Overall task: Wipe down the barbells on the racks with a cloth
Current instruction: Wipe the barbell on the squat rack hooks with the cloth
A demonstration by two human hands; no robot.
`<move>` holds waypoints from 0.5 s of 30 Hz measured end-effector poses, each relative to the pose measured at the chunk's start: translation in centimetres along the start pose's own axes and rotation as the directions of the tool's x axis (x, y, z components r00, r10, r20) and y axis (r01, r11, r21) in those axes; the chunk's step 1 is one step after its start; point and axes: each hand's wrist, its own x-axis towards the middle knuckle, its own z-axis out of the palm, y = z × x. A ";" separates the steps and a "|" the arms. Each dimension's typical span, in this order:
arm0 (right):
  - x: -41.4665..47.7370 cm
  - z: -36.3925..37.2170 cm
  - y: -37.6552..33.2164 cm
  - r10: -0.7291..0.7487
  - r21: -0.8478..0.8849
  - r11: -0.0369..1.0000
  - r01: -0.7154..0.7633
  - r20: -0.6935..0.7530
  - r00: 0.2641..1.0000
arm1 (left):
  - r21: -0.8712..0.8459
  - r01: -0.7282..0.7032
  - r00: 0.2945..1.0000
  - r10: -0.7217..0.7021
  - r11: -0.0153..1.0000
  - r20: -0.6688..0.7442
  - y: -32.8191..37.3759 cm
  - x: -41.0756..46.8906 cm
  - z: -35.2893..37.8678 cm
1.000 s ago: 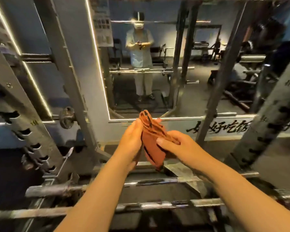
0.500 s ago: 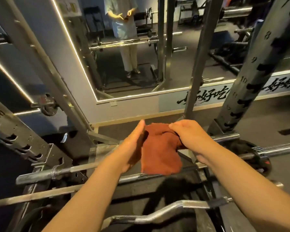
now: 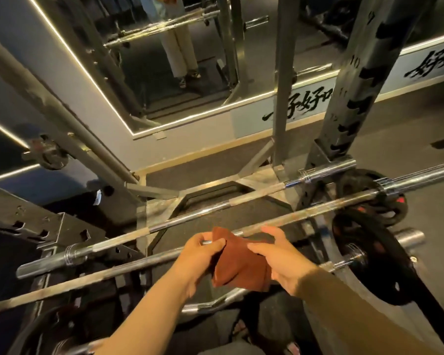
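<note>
Between the fingers [image 3: 215, 242] of the left hand [image 3: 200, 254] and those of the right hand [image 3: 282, 262]: one rust-brown cloth [image 3: 241, 270], folded, hanging slack. Left fingers curled, pinching the cloth's upper left edge against the thumb. Right thumb pressed on the upper right edge, the other right fingers partly raised behind it. Cloth position: in front of the nearer barbell [image 3: 318, 208], at mid-shaft; contact with the bar cannot be told. Nearer barbell: long steel bar, running diagonally from lower left to upper right across the rack. Farther barbell [image 3: 190, 216]: parallel, just beyond, one sleeve at each side of the rack. Curl bar [image 3: 210, 303]: bent chrome, below the hands. Weight plates [image 3: 385, 272]: black, at right, one on a short bar, another behind it. Rack upright [image 3: 362, 80]: grey, with numbered holes, at right. Mirror [image 3: 180, 60]: on the far wall, light-edged, reflecting a person's legs. Floor [image 3: 395, 139]: dark.
</note>
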 end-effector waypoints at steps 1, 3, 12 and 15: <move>0.4 0.1 0.6 -0.006 -0.074 0.997 0.007 0.002 1.000 | 0.008 0.003 0.999 -0.003 1.000 -0.049 -0.3 0.1 0.0; 1.2 0.3 1.5 -0.031 -0.188 0.982 0.029 -0.003 1.000 | 0.035 -0.005 0.996 0.008 0.999 -0.085 -0.8 0.4 0.1; 4.3 0.8 3.5 -0.333 -0.552 0.793 0.259 -0.036 0.942 | 0.360 -0.274 0.962 0.253 0.892 0.105 -1.7 4.2 0.2; 5.3 1.1 4.1 -0.356 -0.650 0.714 0.260 -0.018 0.934 | 0.427 -0.295 0.955 0.256 0.855 0.148 -2.5 6.3 0.1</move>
